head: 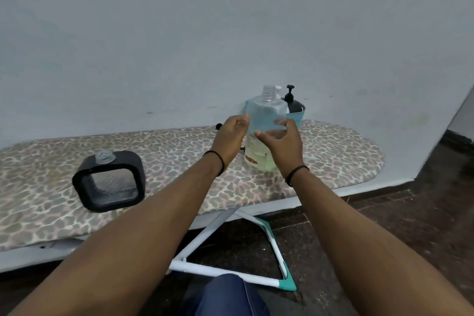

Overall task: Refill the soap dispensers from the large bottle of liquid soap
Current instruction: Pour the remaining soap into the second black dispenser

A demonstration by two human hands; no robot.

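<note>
Hands (pixel 232 136) (pixel 282 142) flank the uncapped soap bottle (pixel 266 120) at frame centre, each grip open. Clasp low before tilting toward the square dispenser (pixel 109 181).

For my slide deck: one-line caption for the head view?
Both hands reach around the uncapped large soap bottle standing on the ironing board; an open square dispenser waits left.
</note>
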